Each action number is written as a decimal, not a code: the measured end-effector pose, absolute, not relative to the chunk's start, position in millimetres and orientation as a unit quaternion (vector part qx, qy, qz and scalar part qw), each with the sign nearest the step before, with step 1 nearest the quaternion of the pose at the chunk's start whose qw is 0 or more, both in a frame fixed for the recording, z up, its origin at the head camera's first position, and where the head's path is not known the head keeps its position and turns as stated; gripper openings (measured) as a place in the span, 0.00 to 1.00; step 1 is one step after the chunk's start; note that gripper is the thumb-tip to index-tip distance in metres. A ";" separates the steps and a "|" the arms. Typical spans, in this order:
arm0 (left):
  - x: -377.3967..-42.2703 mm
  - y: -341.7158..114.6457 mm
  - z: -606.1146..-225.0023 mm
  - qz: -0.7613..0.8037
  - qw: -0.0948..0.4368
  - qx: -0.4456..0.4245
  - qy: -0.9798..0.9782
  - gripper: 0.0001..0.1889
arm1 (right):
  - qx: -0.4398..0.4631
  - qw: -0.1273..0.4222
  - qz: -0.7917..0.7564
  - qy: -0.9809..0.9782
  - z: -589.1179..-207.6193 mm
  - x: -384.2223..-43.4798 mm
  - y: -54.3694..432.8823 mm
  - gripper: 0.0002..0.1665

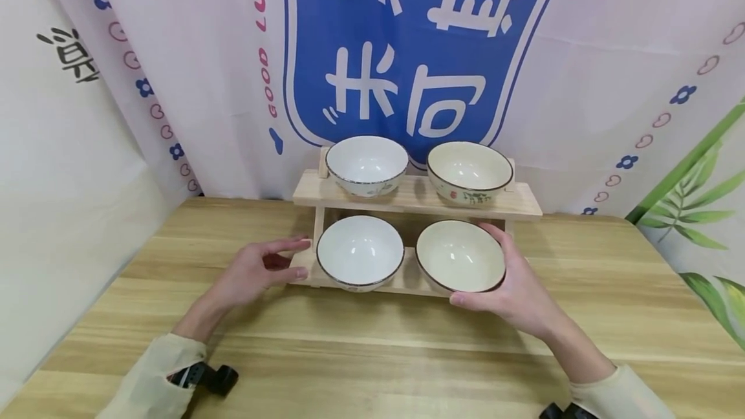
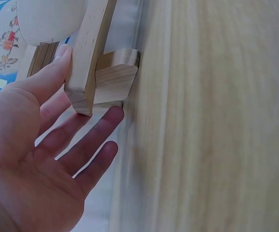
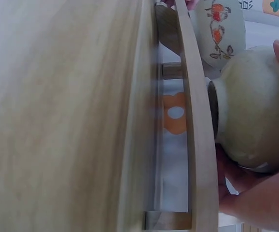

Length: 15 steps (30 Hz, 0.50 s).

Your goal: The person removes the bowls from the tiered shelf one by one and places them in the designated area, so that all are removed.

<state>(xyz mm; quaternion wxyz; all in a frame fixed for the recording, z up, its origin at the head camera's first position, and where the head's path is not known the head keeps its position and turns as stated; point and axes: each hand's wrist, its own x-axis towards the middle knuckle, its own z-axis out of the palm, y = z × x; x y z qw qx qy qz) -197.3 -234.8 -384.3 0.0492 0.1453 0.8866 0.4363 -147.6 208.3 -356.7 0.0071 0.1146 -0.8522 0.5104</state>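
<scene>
1. Printed cloth (image 1: 204, 63) hangs behind the work area, bearing a blue panel (image 1: 311, 24) with white characters. Pink "GOOD LUCK" lettering runs to the left of the panel.
2. Wood-grain table (image 1: 372, 357) extends in front of the cloth and supports a two-tier wooden rack (image 1: 417, 193).
3. Upper tier: one white-lined bowl (image 1: 368, 159) at left and one cream-lined bowl (image 1: 469, 165) at right. Both are upright with their openings facing up.
4. Lower tier: a second white-lined bowl (image 1: 359, 252) stands at left. The lower right bowl (image 1: 460, 254), cream inside with a dark brown rim, is at right, directly below the cream-lined bowl of the upper tier.
5. Right hand (image 1: 518, 290) grips the lower right bowl. The thumb lies at the near rim; the other fingers curl around the right and far side. In the right wrist view, the bowl's foot is at the shelf edge; whether it bears fully on the shelf cannot be determined.
6. Left hand (image 1: 256, 270) is at the left end of the lower shelf (image 1: 410, 270). Thumb and fingers lie on either side of the shelf end, spread apart and nearly straight. Firmness of contact cannot be determined.
7. Both forearms wear cream sleeves (image 1: 148, 374). A black wrist device (image 1: 222, 380) is strapped at the left wrist.
</scene>
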 end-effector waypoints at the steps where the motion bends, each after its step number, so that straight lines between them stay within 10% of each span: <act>1: -197.3 -234.8 -384.4 0.435 0.048 0.147 0.887 0.29 | 0.117 0.005 0.516 -0.849 -355.9 -146.8 208.8 0.72; 15: -194.8 -234.3 -380.8 0.432 0.056 0.136 0.890 0.29 | 0.161 0.014 0.517 -0.840 -342.2 -140.4 210.5 0.72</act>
